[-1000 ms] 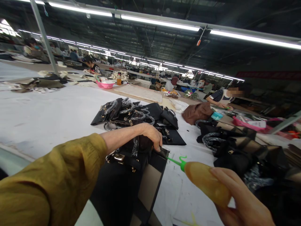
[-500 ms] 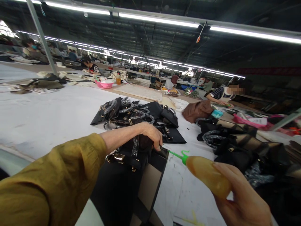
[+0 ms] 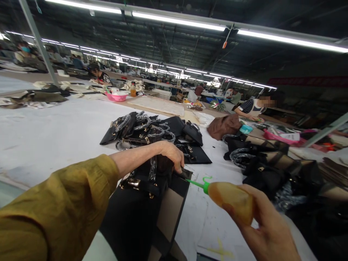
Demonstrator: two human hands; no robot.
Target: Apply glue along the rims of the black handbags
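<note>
A black handbag (image 3: 130,221) with gold fittings and a beige-brown panel lies before me. My left hand (image 3: 172,154) reaches over it, closed, its fingers pinching the upper edge of the bag's side; the thumb is hidden. My right hand (image 3: 268,223) is wrapped round a squeeze bottle (image 3: 231,199) of amber liquid, tipped on its side. Its thin green nozzle points left, and the tip is at the bag's edge by my left fingertips. Whether the tip touches the edge I cannot tell.
More black bags (image 3: 176,127) with plastic-wrapped handles are heaped behind. Another pile of bags (image 3: 261,152) stands at the right near brown cloth (image 3: 224,127). A pink basin (image 3: 116,96) and a bottle (image 3: 133,89) sit farther back. A co-worker (image 3: 250,107) bends over a table at the right.
The nozzle tip has shifted slightly left and nearer to me along the bag's edge. My left hand keeps its pinch. The whole view has turned a little.
</note>
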